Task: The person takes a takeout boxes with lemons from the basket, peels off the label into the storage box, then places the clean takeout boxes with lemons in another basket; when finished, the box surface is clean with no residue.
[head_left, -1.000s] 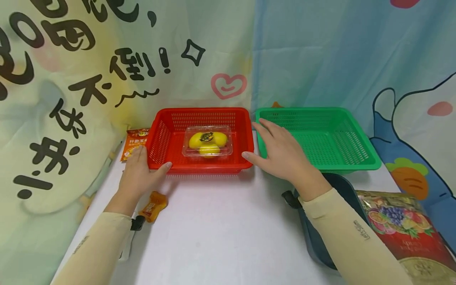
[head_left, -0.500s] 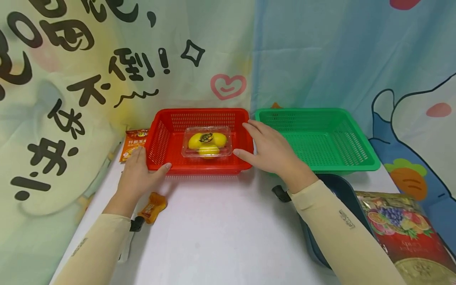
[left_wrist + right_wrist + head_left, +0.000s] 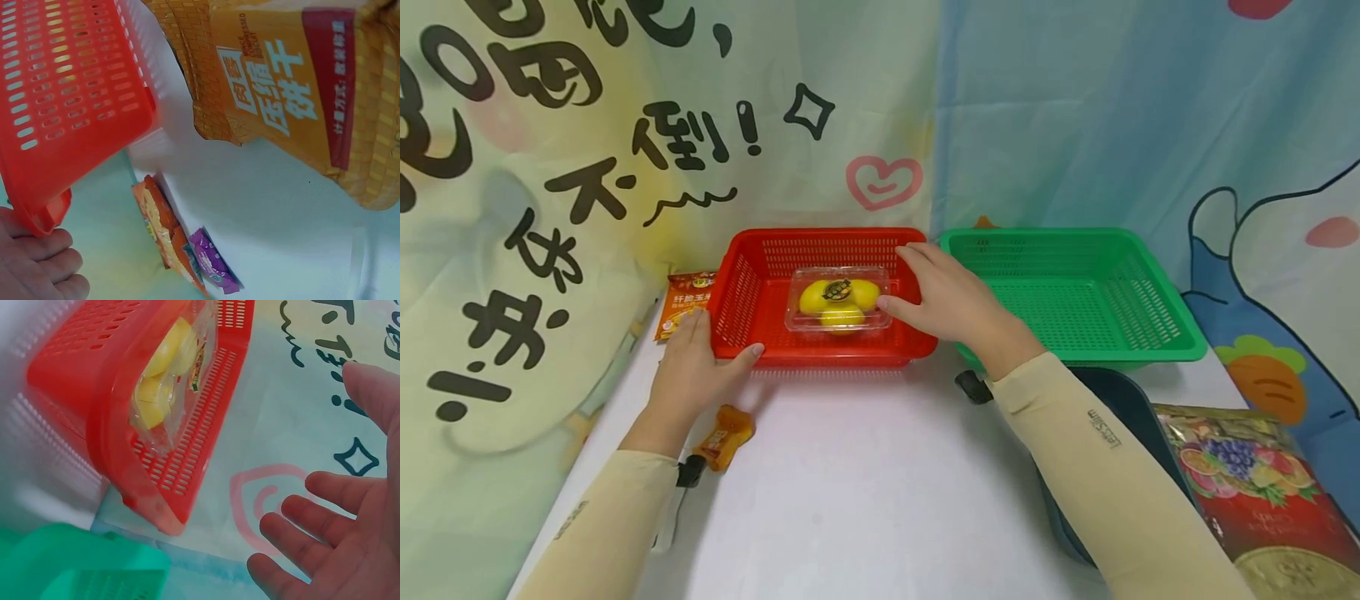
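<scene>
A red plastic basket (image 3: 823,350) holds a clear plastic box of yellow lemon-like fruit (image 3: 841,304) with a dark label on its lid. My left hand (image 3: 695,362) holds the basket's front left corner, its thumb along the front rim. In the left wrist view, the fingers (image 3: 53,262) curl at the rim. My right hand (image 3: 951,300) hovers over the basket's right side with fingers spread, thumb tip close to the box's right edge. The right wrist view shows that hand's palm (image 3: 356,544) with nothing in it and the fruit box (image 3: 165,378) inside the basket.
A green basket (image 3: 1150,350) stands to the right, with a dark bin (image 3: 1116,387) and a red fruit-printed bag (image 3: 1247,492) nearer. An orange packet (image 3: 677,304) lies behind my left hand. A golden biscuit pack (image 3: 724,437) and a purple wrapper (image 3: 214,259) lie on the left.
My right hand has moved left from between the two baskets to over the red basket, close to the fruit box. My left hand has stayed at the corner.
</scene>
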Demonstrator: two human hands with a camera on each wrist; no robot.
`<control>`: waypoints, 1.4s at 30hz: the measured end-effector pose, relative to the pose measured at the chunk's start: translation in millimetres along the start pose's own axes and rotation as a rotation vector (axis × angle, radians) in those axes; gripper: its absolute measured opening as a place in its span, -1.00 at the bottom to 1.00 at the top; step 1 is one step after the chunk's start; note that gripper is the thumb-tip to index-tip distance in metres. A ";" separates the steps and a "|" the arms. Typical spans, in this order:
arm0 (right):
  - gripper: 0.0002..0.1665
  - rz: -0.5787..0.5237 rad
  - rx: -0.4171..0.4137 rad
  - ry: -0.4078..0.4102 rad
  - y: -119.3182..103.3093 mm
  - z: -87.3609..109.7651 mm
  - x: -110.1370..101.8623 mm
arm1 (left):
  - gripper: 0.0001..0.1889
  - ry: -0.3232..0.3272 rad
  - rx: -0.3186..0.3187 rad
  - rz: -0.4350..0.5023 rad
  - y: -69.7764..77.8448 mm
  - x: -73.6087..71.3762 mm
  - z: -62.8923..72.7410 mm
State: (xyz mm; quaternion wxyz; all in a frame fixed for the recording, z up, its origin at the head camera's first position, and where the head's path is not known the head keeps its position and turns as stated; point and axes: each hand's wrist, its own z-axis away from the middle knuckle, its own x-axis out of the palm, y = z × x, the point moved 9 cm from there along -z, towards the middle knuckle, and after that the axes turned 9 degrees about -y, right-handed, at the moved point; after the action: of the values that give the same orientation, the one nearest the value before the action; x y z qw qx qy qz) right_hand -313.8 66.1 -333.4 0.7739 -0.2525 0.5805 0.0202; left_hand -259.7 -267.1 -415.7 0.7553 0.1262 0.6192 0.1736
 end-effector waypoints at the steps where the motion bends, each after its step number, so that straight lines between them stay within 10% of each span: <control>1: 0.14 -0.011 0.000 -0.005 -0.7 -2.6 0.0 | 0.29 0.000 -0.002 0.001 -0.1 0.0 0.1; 42: 0.06 -0.362 0.199 -0.138 24.3 -81.3 42.6 | 0.28 0.003 0.003 -0.014 0.8 0.3 0.7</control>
State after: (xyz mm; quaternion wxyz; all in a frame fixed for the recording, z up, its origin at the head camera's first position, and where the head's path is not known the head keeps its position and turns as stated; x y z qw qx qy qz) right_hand -380.0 42.5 -397.2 0.8240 -0.2728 0.4704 -0.1592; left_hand -259.1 -266.2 -415.5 0.7553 0.1230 0.6216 0.1676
